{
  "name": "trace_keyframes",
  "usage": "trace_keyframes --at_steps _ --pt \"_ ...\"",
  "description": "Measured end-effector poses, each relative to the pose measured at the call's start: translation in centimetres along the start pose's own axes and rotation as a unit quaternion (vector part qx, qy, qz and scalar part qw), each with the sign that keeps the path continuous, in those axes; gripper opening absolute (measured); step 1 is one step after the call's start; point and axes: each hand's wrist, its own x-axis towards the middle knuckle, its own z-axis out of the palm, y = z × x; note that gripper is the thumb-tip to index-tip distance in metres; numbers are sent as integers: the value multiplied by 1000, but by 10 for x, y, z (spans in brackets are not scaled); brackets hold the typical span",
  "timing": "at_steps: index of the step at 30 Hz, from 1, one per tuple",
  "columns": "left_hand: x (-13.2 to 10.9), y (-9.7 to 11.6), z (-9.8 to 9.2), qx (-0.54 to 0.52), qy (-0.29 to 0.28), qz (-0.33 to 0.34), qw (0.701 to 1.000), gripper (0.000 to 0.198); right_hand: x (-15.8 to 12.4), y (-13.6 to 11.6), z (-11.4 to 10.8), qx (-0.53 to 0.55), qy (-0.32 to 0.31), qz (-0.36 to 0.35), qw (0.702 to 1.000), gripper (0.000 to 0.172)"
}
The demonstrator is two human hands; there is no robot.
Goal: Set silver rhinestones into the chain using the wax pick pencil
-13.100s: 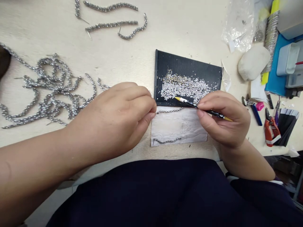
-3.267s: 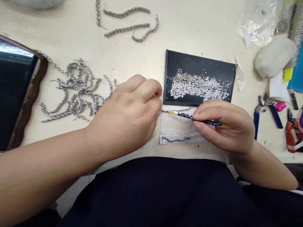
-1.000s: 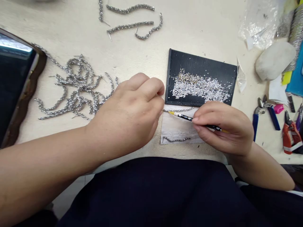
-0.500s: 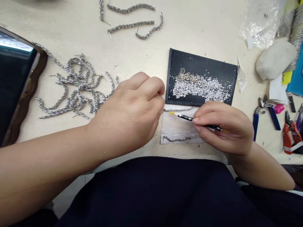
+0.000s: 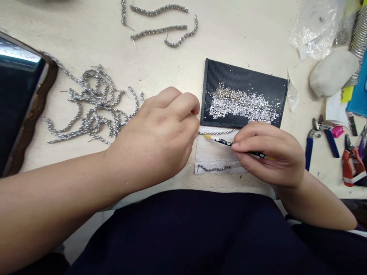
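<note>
My left hand (image 5: 163, 133) is closed in a pinch at the left end of a thin silver beaded strand (image 5: 219, 133). The fingers hide that end. In my right hand (image 5: 269, 152) is a slim black pencil (image 5: 225, 142) with white spots and a yellow tip, which points left and sits just below the strand. Under the strand lies a whitish sheet (image 5: 212, 152), with a second short strand (image 5: 213, 168) near its lower edge. A black ribbed tray (image 5: 246, 72) stands just above the sheet, holding many tiny shiny stones (image 5: 237, 105).
Left of my left hand is a heap of silver strands (image 5: 97, 103), beside a dark brown-edged tray (image 5: 28, 103). Several more strands (image 5: 159, 31) lie at the top. To the right are a pale stone-like lump (image 5: 334, 72), blue-handled pliers (image 5: 321, 133), orange cutters (image 5: 354, 162) and a plastic bag (image 5: 312, 26).
My right hand and the pencil have shifted very slightly left. My left hand keeps its place, and the strands and stones look the same.
</note>
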Motion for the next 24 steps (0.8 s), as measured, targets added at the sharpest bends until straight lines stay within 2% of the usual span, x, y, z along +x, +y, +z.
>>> trace_keyframes --at_steps 7,14,24 --pt "2 4 -3 32 -25 0 999 35 0 0 0 12 0 -6 1000 27" --pt "-2 -1 2 -3 9 3 1000 27 0 0 0 9 -2 -5 1000 27" --pt "-3 -2 4 48 21 30 998 27 0 1 0 2 9 -11 1000 25"
